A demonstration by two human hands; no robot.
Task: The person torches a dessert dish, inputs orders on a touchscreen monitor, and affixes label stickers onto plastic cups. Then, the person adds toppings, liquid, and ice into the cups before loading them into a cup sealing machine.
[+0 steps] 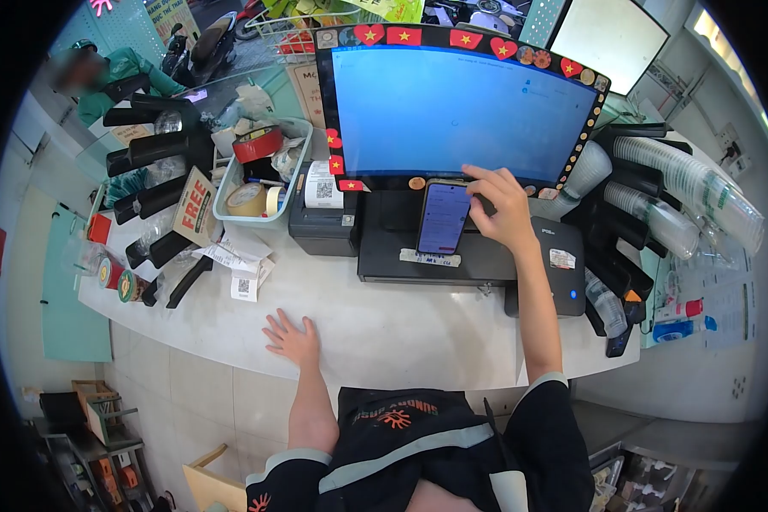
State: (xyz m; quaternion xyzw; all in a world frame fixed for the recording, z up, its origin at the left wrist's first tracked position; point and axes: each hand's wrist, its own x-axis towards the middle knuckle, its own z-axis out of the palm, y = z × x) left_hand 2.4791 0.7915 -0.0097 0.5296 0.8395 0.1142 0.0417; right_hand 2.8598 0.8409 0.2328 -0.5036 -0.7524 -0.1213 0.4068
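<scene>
My left hand (pixel 293 340) lies flat on the white counter (pixel 384 328), fingers spread, holding nothing. Up at the monitor's lower edge is my right hand (pixel 499 209), with a finger stretched toward the lit blue touchscreen monitor (pixel 461 111). Whether the fingertip touches the glass I cannot tell. Just left of that hand a smartphone (pixel 443 218) with a lit screen leans upright on a black cash drawer (pixel 384 264). Stickers line the monitor's frame. A receipt printer (pixel 324 232) with a printed slip (pixel 324 188) stands left of the drawer.
A light green basket (pixel 264 213) holds tape rolls and loose items. Black cup holders (pixel 149 154) stand left; more holders on the right carry stacked clear plastic cups (pixel 657 224). Receipts (pixel 246 277) lie on the counter. A person in green (pixel 119 77) is beyond the counter.
</scene>
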